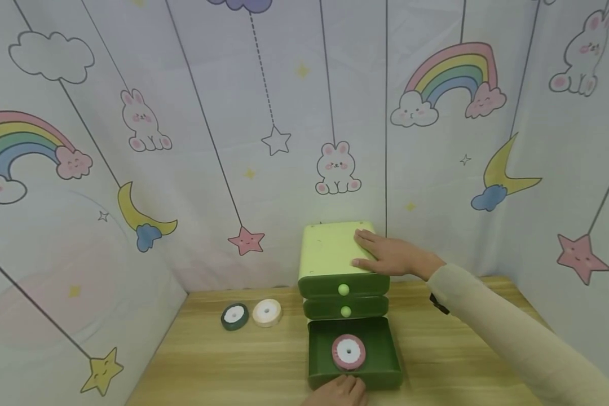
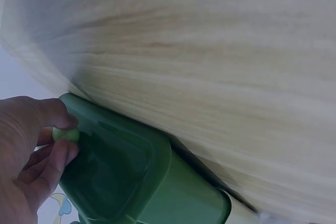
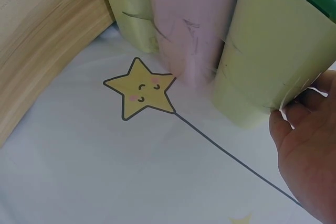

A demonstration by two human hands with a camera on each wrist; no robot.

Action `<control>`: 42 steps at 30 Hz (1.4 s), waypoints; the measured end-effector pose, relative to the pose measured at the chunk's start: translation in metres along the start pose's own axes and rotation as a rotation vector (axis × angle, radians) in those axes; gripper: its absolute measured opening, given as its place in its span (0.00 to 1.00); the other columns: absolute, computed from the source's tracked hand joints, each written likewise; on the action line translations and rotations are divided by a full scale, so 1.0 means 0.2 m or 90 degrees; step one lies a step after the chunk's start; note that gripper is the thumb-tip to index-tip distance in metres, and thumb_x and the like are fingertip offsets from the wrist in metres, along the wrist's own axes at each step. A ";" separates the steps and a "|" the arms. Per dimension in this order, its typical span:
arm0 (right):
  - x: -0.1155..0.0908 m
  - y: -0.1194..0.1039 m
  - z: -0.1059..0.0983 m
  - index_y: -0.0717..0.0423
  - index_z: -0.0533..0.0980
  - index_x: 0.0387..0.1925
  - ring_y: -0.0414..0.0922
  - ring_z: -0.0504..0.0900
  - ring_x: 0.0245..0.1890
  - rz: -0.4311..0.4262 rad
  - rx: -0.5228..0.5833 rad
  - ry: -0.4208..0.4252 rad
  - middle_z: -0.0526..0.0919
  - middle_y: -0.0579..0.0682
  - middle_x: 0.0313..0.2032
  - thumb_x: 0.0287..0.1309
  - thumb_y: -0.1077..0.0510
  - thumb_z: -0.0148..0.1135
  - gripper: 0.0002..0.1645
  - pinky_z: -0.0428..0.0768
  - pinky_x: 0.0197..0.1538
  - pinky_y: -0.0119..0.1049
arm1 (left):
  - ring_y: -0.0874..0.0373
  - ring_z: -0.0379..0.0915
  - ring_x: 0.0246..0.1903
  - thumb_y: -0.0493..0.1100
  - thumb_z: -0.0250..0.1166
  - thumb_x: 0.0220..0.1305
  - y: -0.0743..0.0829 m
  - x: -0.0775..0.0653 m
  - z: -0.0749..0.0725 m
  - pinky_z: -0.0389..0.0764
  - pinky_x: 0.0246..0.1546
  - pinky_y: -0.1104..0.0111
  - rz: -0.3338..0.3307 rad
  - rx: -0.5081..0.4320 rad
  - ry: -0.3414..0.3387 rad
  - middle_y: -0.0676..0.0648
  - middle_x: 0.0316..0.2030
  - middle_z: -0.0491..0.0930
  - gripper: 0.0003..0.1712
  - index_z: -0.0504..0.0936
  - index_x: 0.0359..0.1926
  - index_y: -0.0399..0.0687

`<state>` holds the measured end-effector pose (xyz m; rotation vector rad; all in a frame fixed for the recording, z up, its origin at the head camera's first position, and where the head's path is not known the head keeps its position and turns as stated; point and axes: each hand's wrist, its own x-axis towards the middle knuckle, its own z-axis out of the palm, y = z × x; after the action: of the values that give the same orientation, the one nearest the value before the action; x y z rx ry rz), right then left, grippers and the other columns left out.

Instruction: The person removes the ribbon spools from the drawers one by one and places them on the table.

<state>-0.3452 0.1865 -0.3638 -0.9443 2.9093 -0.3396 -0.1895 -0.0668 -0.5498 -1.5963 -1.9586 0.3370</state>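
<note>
A small drawer cabinet (image 1: 330, 248) with a light green top and dark green drawer fronts stands against the back curtain. Its bottom drawer (image 1: 321, 344) is pulled out, and a pink ribbon spool (image 1: 356, 363) with a white centre lies inside. At that drawer's front, my left hand (image 1: 339, 392) pinches the round light green knob (image 2: 66, 134) between thumb and fingers. My right hand (image 1: 393, 255) rests with extended fingers on the right side of the cabinet's top. In the right wrist view, my right hand (image 3: 310, 140) touches the light green casing, beside a pink section (image 3: 191, 30).
Left of the cabinet, a dark green ribbon spool (image 1: 226, 324) and a cream ribbon spool (image 1: 267, 324) lie on the wooden table (image 1: 264, 366). The upper and middle drawers are closed, each with a knob (image 1: 343, 290). A patterned curtain (image 1: 284, 197) encloses the table's back and sides.
</note>
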 end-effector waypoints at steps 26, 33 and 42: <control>-0.01 -0.01 0.01 0.59 0.45 0.84 0.57 0.44 0.86 0.002 0.006 -0.003 0.42 0.58 0.85 0.75 0.25 0.42 0.56 0.55 0.83 0.58 | 0.72 0.74 0.28 0.58 0.63 0.72 -0.02 0.07 -0.18 0.73 0.25 0.84 -0.100 -0.030 0.024 0.60 0.29 0.80 0.16 0.85 0.29 0.58; 0.00 -0.01 0.01 0.56 0.45 0.84 0.55 0.45 0.86 0.005 0.003 -0.003 0.43 0.56 0.85 0.75 0.24 0.42 0.56 0.56 0.83 0.57 | 0.69 0.78 0.27 0.47 0.77 0.56 -0.12 0.12 -0.23 0.76 0.23 0.80 -0.167 -0.058 0.071 0.59 0.27 0.81 0.09 0.84 0.27 0.57; -0.01 -0.01 0.00 0.57 0.45 0.84 0.56 0.45 0.86 0.008 0.008 -0.001 0.42 0.56 0.85 0.75 0.25 0.43 0.55 0.57 0.83 0.59 | 0.69 0.79 0.34 0.46 0.71 0.69 -0.28 0.13 -0.23 0.77 0.33 0.84 -0.198 -0.128 0.016 0.59 0.36 0.83 0.03 0.87 0.36 0.58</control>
<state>-0.3414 0.1861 -0.3642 -0.9248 2.9071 -0.3570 -0.2098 -0.0638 -0.4762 -1.3721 -2.2366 -0.0053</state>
